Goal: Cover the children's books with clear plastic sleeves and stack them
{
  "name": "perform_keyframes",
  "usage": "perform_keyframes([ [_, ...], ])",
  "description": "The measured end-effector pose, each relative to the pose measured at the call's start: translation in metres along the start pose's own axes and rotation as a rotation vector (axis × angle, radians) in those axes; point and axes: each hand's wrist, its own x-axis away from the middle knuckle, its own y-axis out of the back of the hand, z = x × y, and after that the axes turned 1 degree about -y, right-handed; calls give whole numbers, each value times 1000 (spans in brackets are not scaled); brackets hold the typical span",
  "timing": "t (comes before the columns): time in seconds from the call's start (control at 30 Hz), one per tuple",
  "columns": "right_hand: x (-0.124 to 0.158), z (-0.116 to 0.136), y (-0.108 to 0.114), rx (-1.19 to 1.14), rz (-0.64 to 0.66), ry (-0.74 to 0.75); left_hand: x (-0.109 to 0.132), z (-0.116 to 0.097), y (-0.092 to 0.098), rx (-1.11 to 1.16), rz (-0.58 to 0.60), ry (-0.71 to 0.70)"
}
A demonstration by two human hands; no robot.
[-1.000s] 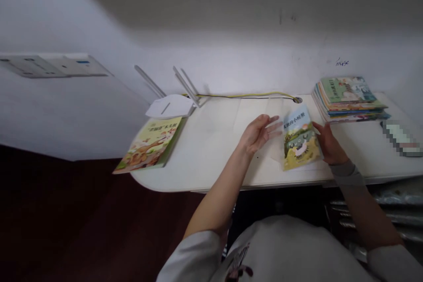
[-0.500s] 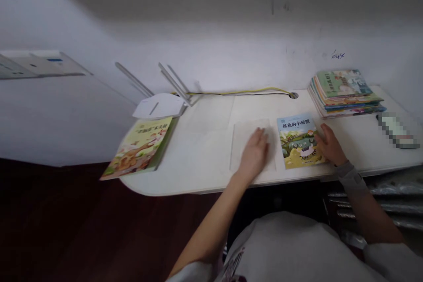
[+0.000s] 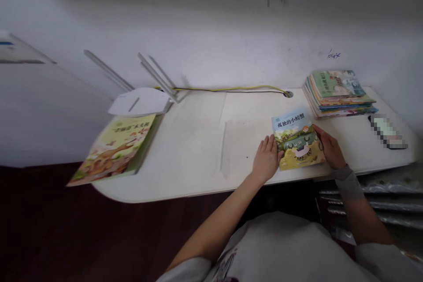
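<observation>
A picture book with a blue, green and yellow cover and a crab drawing lies face up between my hands, near the table's front edge. My right hand is closed around its right edge, with some fingers hidden. At the left edge, my left hand lies with fingers stretched out and close together, its thumb touching the book. Left of that hand, a faint clear flat sheet rests on the white table.
A stack of picture books stands at the back right, beside a phone with a blurred screen. At left, a yellow-green book overhangs the table edge by a white router. Cables run along the wall.
My left hand has moved right, from over the clear sheet to the book's left edge. My right hand stays at the right edge, and the book has turned slightly. The view has shifted right.
</observation>
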Motion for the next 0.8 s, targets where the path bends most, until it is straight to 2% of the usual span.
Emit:
perform_keyframes([
  [0.17, -15, 33, -22, 45, 131, 237, -1, -5, -2, -41, 11, 11],
  [0.27, -25, 50, -44, 202, 205, 391, 0, -8, 2, -70, 9, -6],
  [0.37, -29, 61, -67, 419, 272, 486, 4, -2, 16, -98, 58, -91],
  [0.43, -27, 65, -80, 576, 306, 490, 10, 9, 29, -137, 58, -94],
  [0.57, -19, 73, -102, 816, 307, 457, 21, 41, 50, -217, -5, 122],
  [0.67, -14, 76, -116, 919, 285, 460, 28, 56, 51, -226, 45, 201],
  [0.8, -11, 78, -131, 976, 242, 444, 31, 56, 45, -221, 46, 231],
])
